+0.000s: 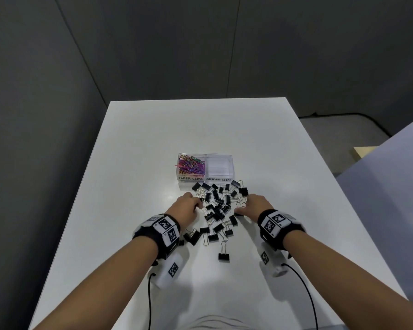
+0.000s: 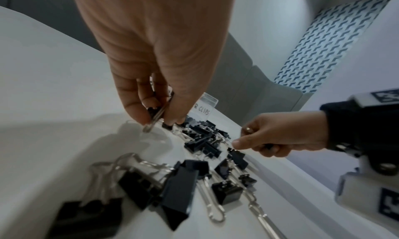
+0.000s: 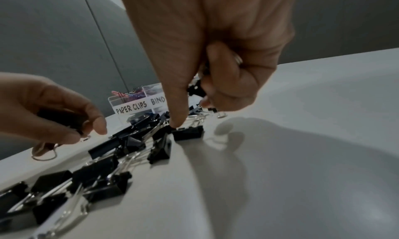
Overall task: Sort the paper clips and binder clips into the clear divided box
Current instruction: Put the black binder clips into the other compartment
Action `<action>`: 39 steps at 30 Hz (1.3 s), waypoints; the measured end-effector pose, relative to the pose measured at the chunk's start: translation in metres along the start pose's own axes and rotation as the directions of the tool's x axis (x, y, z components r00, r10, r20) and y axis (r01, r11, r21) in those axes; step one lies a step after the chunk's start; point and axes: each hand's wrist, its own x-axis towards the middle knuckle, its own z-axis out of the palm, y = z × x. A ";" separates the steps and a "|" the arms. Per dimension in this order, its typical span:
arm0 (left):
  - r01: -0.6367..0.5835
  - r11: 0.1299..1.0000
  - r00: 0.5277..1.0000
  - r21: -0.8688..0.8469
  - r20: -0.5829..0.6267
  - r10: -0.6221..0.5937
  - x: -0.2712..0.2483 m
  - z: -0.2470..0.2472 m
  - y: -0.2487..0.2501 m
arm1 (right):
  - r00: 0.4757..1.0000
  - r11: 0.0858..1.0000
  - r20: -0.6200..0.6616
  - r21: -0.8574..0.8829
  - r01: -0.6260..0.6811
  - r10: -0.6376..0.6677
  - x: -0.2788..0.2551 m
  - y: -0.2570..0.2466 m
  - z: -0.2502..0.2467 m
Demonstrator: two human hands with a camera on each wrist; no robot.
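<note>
Binder clips point(image 1: 216, 208) between both hands, before the box point(image 1: 205, 171) (paper clips point(image 1: 191, 165) inside)

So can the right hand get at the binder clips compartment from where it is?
Probably yes: the right hand sits just in front of the open-topped binder clips compartment, with only loose binder clips lying low between them. It already holds clips.

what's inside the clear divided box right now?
The clear divided box: colored paper clips fill the left compartment labeled PAPER CLIPS; the BINDER CLIPS compartment looks empty. Lower layers of the clips are covered.
</note>
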 end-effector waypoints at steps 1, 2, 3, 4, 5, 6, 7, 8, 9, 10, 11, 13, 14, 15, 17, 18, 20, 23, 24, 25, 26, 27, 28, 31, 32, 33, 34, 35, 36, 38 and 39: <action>-0.017 1.000 1.000 0.005 0.005 0.017 0.000 0.000 0.003 | 1.000 1.000 0.003 -0.002 -0.008 0.008 0.000 -0.003 0.001; -0.034 0.999 0.999 0.010 0.009 0.034 0.000 0.000 0.005 | 1.000 1.000 0.014 -0.005 -0.017 0.017 0.000 -0.005 0.001; -0.049 0.999 0.999 0.014 0.015 0.049 0.000 -0.001 0.008 | 0.999 1.000 0.030 -0.008 -0.027 0.027 0.000 -0.008 0.001; -0.063 0.998 0.998 0.016 0.020 0.063 0.001 -0.001 0.011 | 0.998 0.999 0.048 -0.010 -0.036 0.036 0.000 -0.009 0.001; -0.079 0.997 0.997 0.017 0.025 0.078 0.001 -0.002 0.013 | 0.997 0.999 0.066 -0.013 -0.047 0.048 -0.001 -0.011 0.000; -0.096 0.995 0.995 0.020 0.029 0.095 0.002 -0.004 0.015 | 0.995 0.998 0.085 -0.018 -0.057 0.058 -0.001 -0.012 -0.001; -0.116 0.993 0.993 0.025 0.032 0.115 0.003 -0.006 0.017 | 0.993 0.998 0.101 -0.028 -0.061 0.064 -0.002 -0.012 -0.002; -0.141 0.990 0.990 0.030 0.033 0.140 0.003 -0.008 0.019 | 0.991 0.997 0.119 -0.037 -0.063 0.067 -0.002 -0.013 -0.003; -0.170 0.985 0.985 0.031 0.028 0.169 0.004 -0.012 0.022 | 0.990 0.997 0.129 -0.045 -0.057 0.063 -0.002 -0.012 -0.003; -0.204 0.979 0.979 0.028 0.016 0.204 0.005 -0.017 0.025 | 0.989 0.997 0.135 -0.055 -0.051 0.058 -0.003 -0.012 -0.004; -0.239 0.971 0.971 0.021 -0.006 0.240 0.006 -0.023 0.028 | 0.989 0.997 0.138 -0.067 -0.041 0.050 -0.003 -0.012 -0.004; -0.285 0.959 0.957 -0.004 -0.067 0.284 0.012 -0.038 0.036 | 0.989 0.994 0.144 -0.107 -0.003 0.018 -0.003 -0.012 -0.003; -0.294 0.956 0.951 -0.019 -0.103 0.291 0.017 -0.046 0.039 | 0.988 0.992 0.152 -0.125 0.013 0.006 -0.004 -0.012 -0.004; -0.301 0.953 0.946 -0.030 -0.139 0.294 0.024 -0.055 0.043 | 0.988 0.993 0.154 -0.116 0.028 -0.010 -0.004 -0.011 -0.007; -0.302 0.952 0.940 -0.044 -0.183 0.289 0.041 -0.068 0.049 | 0.991 0.998 0.130 -0.049 0.045 -0.038 -0.001 -0.011 -0.021; -0.296 0.954 0.942 -0.050 -0.182 0.283 0.051 -0.072 0.052 | 0.994 0.999 0.096 0.001 0.045 -0.045 0.001 -0.011 -0.031; -0.277 0.960 0.953 -0.040 -0.140 0.269 0.070 -0.074 0.056 | 0.998 0.996 0.003 0.068 0.055 -0.055 0.006 -0.013 -0.054; -0.269 0.962 0.962 0.043 -0.042 0.271 0.091 -0.070 0.059 | 0.991 0.994 -0.114 0.069 0.085 -0.077 0.019 -0.018 -0.078; -0.274 0.957 0.961 0.093 -0.016 0.276 0.096 -0.069 0.059 | 0.987 0.993 -0.137 0.071 0.090 -0.080 0.022 -0.021 -0.083; -0.280 0.948 0.959 0.150 -0.003 0.283 0.098 -0.068 0.059 | 0.984 0.992 -0.156 0.079 0.094 -0.081 0.026 -0.024 -0.086; -0.285 0.936 0.956 0.206 -0.005 0.292 0.099 -0.069 0.058 | 0.981 0.991 -0.172 0.087 0.101 -0.085 0.030 -0.028 -0.088; -0.294 0.922 0.951 0.253 -0.021 0.309 0.098 -0.070 0.056 | 0.978 0.989 -0.189 0.098 0.113 -0.093 0.034 -0.033 -0.090; -0.301 0.909 0.945 0.287 -0.042 0.326 0.097 -0.072 0.054 | 0.972 0.985 -0.211 0.118 0.129 -0.102 0.038 -0.039 -0.091; -0.310 0.898 0.925 0.313 -0.117 0.361 0.085 -0.073 0.044 | 0.958 0.973 -0.248 0.138 0.185 -0.146 0.051 -0.059 -0.092; -0.313 0.896 0.921 0.316 -0.131 0.368 0.080 -0.071 0.039 | 0.958 0.971 -0.240 0.139 0.196 -0.159 0.054 -0.065 -0.091; -0.321 0.891 0.917 0.321 -0.129 0.377 0.074 -0.068 0.033 | 0.959 0.967 -0.226 0.152 0.206 -0.169 0.058 -0.071 -0.090; -0.335 0.886 0.915 0.321 -0.114 0.388 0.068 -0.064 0.027 | 0.963 0.961 -0.204 0.177 0.213 -0.176 0.061 -0.076 -0.087; -0.355 0.879 0.912 0.318 -0.090 0.400 0.063 -0.058 0.020 | 0.967 0.953 -0.184 0.211 0.216 -0.178 0.062 -0.080 -0.085; -0.374 0.871 0.908 0.318 -0.064 0.413 0.058 -0.052 0.013 | 0.969 0.946 -0.171 0.242 0.217 -0.179 0.063 -0.082 -0.083; -0.405 0.857 0.898 0.318 -0.038 0.438 0.050 -0.040 0.001 | 0.958 0.938 -0.211 0.246 0.245 -0.195 0.063 -0.082 -0.080; -0.408 0.857 0.897 0.315 -0.036 0.440 0.048 -0.035 -0.005 | 0.944 0.938 -0.259 0.225 0.264 -0.204 0.061 -0.079 -0.080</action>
